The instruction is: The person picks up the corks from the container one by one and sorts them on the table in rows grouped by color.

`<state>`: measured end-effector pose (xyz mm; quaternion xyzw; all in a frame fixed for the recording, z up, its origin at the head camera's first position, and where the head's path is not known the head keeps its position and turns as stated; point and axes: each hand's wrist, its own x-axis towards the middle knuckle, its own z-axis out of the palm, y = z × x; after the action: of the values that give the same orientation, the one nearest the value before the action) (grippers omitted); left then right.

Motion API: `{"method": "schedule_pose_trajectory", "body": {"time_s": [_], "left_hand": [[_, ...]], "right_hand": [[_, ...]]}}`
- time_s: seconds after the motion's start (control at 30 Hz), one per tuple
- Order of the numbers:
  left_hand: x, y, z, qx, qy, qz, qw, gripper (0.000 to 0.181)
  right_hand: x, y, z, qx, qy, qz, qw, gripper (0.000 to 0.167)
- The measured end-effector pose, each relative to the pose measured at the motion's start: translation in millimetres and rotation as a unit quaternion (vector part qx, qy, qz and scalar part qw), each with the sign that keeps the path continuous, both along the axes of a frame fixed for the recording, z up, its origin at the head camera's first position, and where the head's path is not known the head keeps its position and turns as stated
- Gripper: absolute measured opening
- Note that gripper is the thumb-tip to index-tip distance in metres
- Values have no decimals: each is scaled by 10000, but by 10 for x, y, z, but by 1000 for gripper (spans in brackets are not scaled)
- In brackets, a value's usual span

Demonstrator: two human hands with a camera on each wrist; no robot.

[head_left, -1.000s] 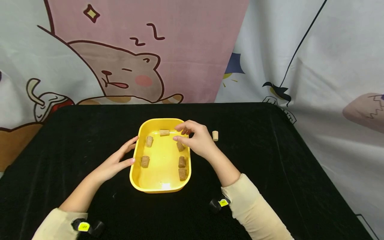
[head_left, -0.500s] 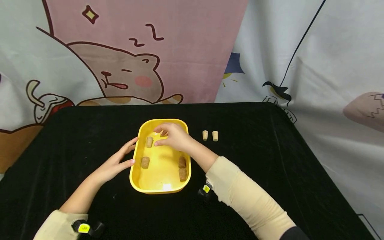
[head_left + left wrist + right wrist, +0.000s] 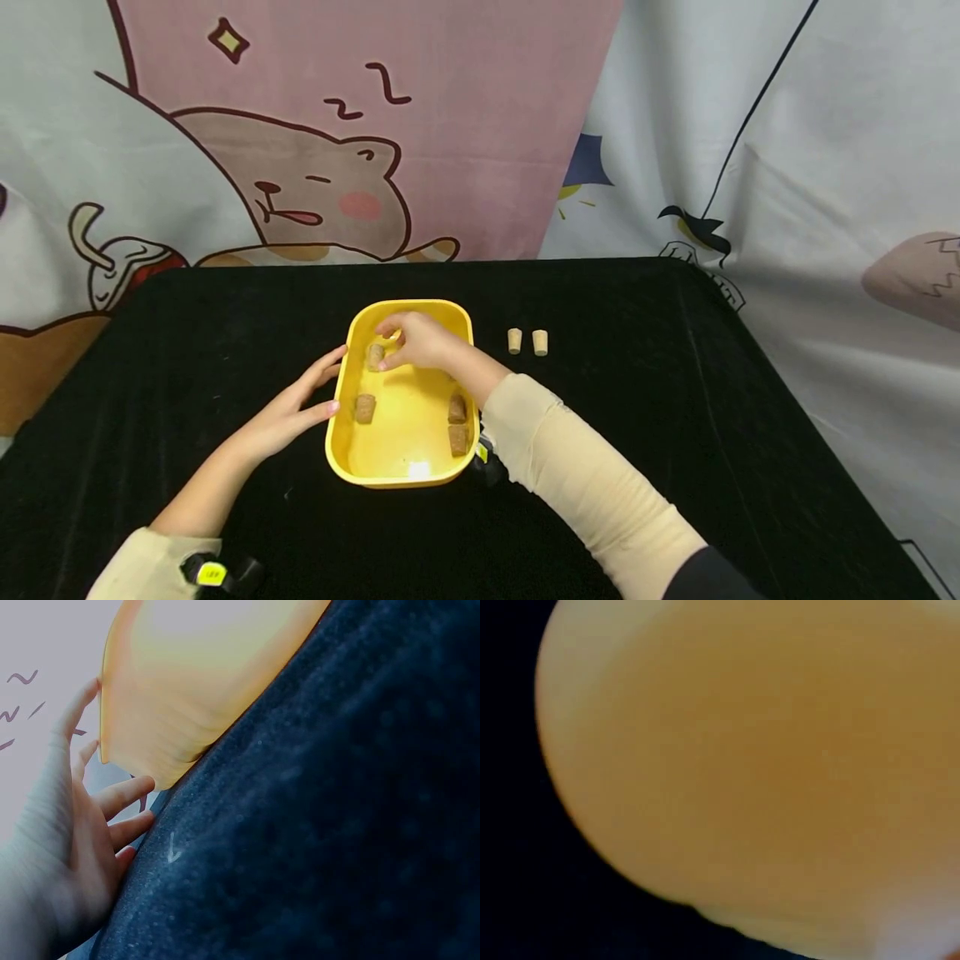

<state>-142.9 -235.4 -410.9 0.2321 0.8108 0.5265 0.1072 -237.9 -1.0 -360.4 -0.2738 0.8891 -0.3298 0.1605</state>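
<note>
- the yellow tray [image 3: 405, 479] sits on the desk [image 3: 645, 433] near the middle of the frame, its long sides running away from the viewer.
- the left hand [image 3: 292, 408] is left of the tray, fingers spread and lightly bent, with thumb and fingertips against the tray's left side; the left wrist view shows fingertips at the tray's outer wall.
- the right hand [image 3: 420, 340] is inside the upper part of the tray, fingers bent towards the left, with a gap showing between thumb and index finger; whether it pinches anything cannot be told.
- the upper-left cork [image 3: 374, 358] lies in the tray, right at the thumb tip of the right hand; whether the thumb touches it is unclear.
- the lower-left cork [image 3: 365, 409] lies below that one, near the tray's left wall.
- two darker corks [image 3: 458, 440] lie one above the other along the tray's right wall, just beside each other.
- two pale corks [image 3: 540, 342] are on the desk to the right of the tray, side by side with a small gap.
- beige sleeves [image 3: 588, 479] come in from the lower left and lower right of the frame.
- a patterned cloth [image 3: 480, 167] with a sleeping cartoon animal hangs across the top of the frame.
- the right wrist view is mostly a blurred orange-yellow surface.
</note>
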Motion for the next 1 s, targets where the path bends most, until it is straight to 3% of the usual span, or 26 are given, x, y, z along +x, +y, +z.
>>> {"method": "schedule_pose_trajectory", "body": {"time_s": [0.67,1.0], "left_hand": [[-13,16,5,18,40,-36,10000,66],[-6,1,0,23,39,-43,10000,67]], "right_hand": [[19,-117,-111,229,413,-221,9986,44],[21,-129,-141,404,753,-87,9963,33]]}}
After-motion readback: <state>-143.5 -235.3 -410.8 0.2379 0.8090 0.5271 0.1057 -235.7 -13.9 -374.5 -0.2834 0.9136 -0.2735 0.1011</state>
